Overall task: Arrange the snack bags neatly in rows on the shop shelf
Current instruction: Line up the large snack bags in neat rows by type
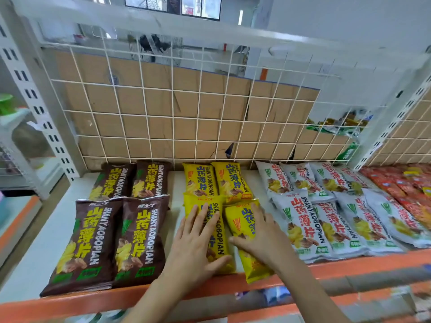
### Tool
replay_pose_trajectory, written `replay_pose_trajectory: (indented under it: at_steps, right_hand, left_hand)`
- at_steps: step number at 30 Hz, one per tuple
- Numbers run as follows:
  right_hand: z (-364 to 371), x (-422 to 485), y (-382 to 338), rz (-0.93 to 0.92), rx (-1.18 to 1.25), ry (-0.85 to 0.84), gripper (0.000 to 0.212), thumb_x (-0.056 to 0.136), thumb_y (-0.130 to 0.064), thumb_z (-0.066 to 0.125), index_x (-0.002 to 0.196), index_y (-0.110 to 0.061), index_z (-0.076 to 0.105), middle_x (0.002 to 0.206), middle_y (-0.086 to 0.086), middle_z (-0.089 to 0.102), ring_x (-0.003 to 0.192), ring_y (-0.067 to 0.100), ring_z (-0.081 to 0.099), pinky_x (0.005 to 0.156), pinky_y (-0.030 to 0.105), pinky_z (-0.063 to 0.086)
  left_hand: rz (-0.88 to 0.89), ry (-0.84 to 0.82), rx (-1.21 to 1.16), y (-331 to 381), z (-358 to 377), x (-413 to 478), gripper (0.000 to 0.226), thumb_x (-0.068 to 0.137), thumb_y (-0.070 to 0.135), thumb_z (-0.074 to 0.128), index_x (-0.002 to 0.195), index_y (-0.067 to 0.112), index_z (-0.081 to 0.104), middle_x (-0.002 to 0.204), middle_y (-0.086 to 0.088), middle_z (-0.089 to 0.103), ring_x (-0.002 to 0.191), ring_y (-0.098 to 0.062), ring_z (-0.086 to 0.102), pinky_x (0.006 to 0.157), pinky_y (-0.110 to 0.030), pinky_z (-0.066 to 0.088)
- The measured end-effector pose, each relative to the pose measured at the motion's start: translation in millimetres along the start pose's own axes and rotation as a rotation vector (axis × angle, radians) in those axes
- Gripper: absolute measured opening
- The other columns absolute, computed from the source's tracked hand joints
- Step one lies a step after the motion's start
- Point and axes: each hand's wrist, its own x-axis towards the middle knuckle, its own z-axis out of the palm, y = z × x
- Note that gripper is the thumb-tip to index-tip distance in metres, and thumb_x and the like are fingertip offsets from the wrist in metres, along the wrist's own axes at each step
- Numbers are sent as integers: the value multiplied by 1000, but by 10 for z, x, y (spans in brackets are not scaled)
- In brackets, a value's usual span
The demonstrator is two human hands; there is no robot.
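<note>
My left hand (194, 241) lies flat, fingers straight, on the front-left yellow bag (222, 245) at lower centre of the frame; my right hand (260, 234) rests flat on the front-right yellow bag (255, 268) just beside it, thumb spread leftward; neither hand grips; two back yellow bags (200, 180) lie behind; brown bags (116, 229) lie left, white bags (303, 220) right, all on the shelf (32, 248).

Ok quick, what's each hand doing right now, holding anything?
Left hand: open, fingers straight, pressing flat on the front left yellow bag.
Right hand: open, resting flat on the front right yellow bag.
</note>
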Motion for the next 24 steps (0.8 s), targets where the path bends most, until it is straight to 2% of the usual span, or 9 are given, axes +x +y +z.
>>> replay_pose_trajectory:
  at_steps: [3,6,7,10,13,16,19,22,24]
  right_hand:
    - [56,-64,-65,9,-29,79,98,76,-57,57,148,-25,-2,148,10,22,131,30,34,100,39,36]
    - [71,-121,-87,25,5,153,90,79,-48,56,148,-25,3,145,9,26,127,29,39,94,37,40]
    - [71,-143,-78,36,31,177,89,79,-48,57,147,-25,5,145,8,26,127,28,40,93,37,41]
    - [84,-212,-32,80,107,265,88,79,-47,58,147,-28,6,143,4,26,128,25,37,91,38,42]
    - [100,-259,-14,80,195,368,89,78,-42,63,147,-29,9,141,3,27,130,24,35,92,41,44]
    - [113,-246,-13,56,236,437,89,76,-37,66,147,-28,13,145,5,28,133,25,32,93,44,44]
    - [127,-187,-61,23,266,465,88,75,-31,68,147,-25,17,145,8,30,134,27,33,94,43,43]
    - [154,-150,-152,-17,292,444,86,75,-33,67,146,-22,20,142,6,34,131,26,37,94,40,43]
    - [174,-140,-207,-23,305,441,83,73,-42,58,146,-23,21,141,4,35,127,26,41,91,40,45]
  left_hand:
    - [15,38,-39,-19,23,-12,79,74,69,41,140,27,34,148,-4,36,138,-21,16,107,-36,14]
    - [41,44,-84,-50,1,-20,73,77,67,39,139,29,35,148,-3,35,138,-18,15,113,-42,19]
    - [45,51,-109,-54,-25,-13,73,77,69,37,139,29,36,150,-1,32,138,-16,12,112,-43,16]
    - [32,38,-199,-67,-126,51,85,74,80,20,142,30,33,153,8,17,139,-10,2,116,-33,2]
    - [55,21,-247,-68,-230,216,85,73,77,20,140,26,38,152,5,24,141,-16,18,115,-33,13]
    - [76,8,-364,-38,-335,492,59,87,55,36,135,22,44,139,4,46,129,-14,40,104,-23,27]
    - [93,-18,-412,31,-383,843,37,95,27,48,131,19,50,128,3,55,119,-13,50,94,-18,33]
    - [73,-90,-348,120,-372,1160,32,96,24,47,126,17,56,121,1,60,114,-16,53,92,-23,36]
    - [75,-193,-296,150,-315,1313,27,96,25,47,118,17,61,117,0,62,110,-19,54,91,-28,40]
